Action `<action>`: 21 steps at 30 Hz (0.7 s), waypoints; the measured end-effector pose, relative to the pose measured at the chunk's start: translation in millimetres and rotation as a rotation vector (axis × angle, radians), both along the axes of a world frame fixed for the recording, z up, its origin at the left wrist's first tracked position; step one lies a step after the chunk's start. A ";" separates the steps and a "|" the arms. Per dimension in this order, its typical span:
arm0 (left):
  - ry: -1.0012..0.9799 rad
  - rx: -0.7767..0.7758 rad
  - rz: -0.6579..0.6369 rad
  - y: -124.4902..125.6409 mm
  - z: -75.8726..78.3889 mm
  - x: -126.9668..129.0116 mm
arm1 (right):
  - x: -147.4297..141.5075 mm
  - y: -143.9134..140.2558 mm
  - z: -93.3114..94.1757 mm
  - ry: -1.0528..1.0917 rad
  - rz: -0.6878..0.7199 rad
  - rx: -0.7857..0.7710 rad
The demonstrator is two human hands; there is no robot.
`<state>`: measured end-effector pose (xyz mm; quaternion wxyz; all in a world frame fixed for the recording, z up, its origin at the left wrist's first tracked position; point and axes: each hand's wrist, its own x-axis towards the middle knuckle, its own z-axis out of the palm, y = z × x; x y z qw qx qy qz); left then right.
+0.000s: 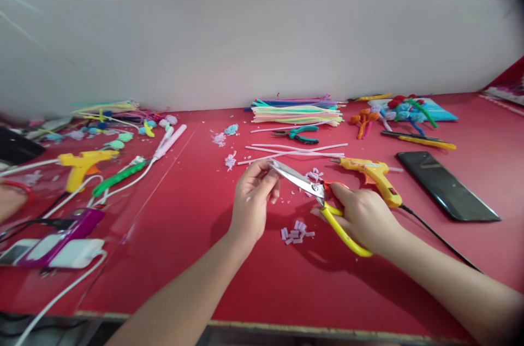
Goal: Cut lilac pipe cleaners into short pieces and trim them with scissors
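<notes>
My right hand (364, 218) is closed around the handles of a pair of scissors (301, 179), one handle yellow and the other red-orange. Their blades point left, and the tips reach the fingers of my left hand (256, 193). That hand is pinched at the tips; whatever lies between thumb and finger is too small and covered to make out. Below the scissors, a small pile of cut lilac pieces (297, 232) lies on the red table (176, 258). More lilac bits (314, 174) are behind the blades. Several pale pink pipe cleaners (295, 150) lie crossed beyond my hands.
A bundle of coloured pipe cleaners (297, 111) and teal-handled pliers (301, 134) are farther back. At right are a yellow glue gun (374, 174) and a phone (446, 185). Another glue gun (84, 163), a purple power strip (67, 237) and another person's hand (12, 201) are at left.
</notes>
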<state>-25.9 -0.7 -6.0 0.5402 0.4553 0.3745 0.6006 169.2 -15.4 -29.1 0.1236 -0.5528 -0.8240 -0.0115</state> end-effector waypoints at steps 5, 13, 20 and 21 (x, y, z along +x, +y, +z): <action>-0.013 -0.017 0.021 -0.8 0.0 0.6 | -0.4 -0.4 -2.3 -0.010 0.003 0.011; -0.030 -0.024 0.018 0.3 -0.1 0.6 | -0.1 -0.5 -3.2 -0.026 0.005 0.030; -0.039 -0.021 0.012 -0.1 0.0 1.5 | -0.4 -1.0 -2.9 -0.007 0.006 0.026; -0.040 -0.024 0.013 -0.1 0.0 1.4 | -0.2 -1.1 -3.3 -0.003 0.009 0.027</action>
